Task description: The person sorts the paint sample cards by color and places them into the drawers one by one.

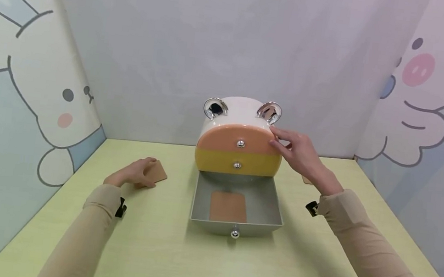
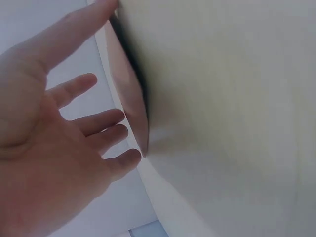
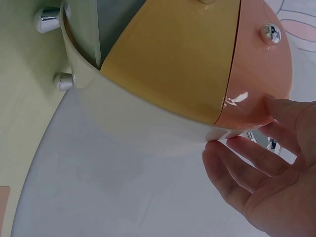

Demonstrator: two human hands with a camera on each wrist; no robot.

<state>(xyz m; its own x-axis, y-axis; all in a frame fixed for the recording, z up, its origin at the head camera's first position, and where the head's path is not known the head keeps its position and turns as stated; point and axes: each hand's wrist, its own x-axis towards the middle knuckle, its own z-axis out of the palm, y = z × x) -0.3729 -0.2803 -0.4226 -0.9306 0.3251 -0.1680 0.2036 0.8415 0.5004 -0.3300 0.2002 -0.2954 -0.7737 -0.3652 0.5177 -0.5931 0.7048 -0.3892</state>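
Note:
In the head view a rounded desktop drawer box (image 1: pixel 242 108) with a white shell stands at the centre back. An orange drawer (image 1: pixel 222 137) tops a yellow drawer (image 1: pixel 219 160); the grey bottom drawer (image 1: pixel 260 196) is pulled out, with a brown card (image 1: pixel 228 207) lying inside. My right hand (image 1: pixel 301 153) holds the box's upper right edge, thumb on the orange front, fingertips (image 3: pixel 215 148) against the white shell. At left, my left hand (image 1: pixel 132 173) spans another brown card (image 1: pixel 157 172) on the table, thumb and fingers at opposite edges. The card's near edge shows a dark shadow beneath (image 2: pixel 133 96).
Part of another brown card (image 1: pixel 306 180) shows beyond my right wrist. Two shiny round eyes (image 1: pixel 270 112) stick up from the box top, and a silver knob (image 1: pixel 234 234) juts from the bottom drawer. Cartoon-printed walls (image 1: pixel 68 105) and a grey back wall (image 1: pixel 165 57) border the table.

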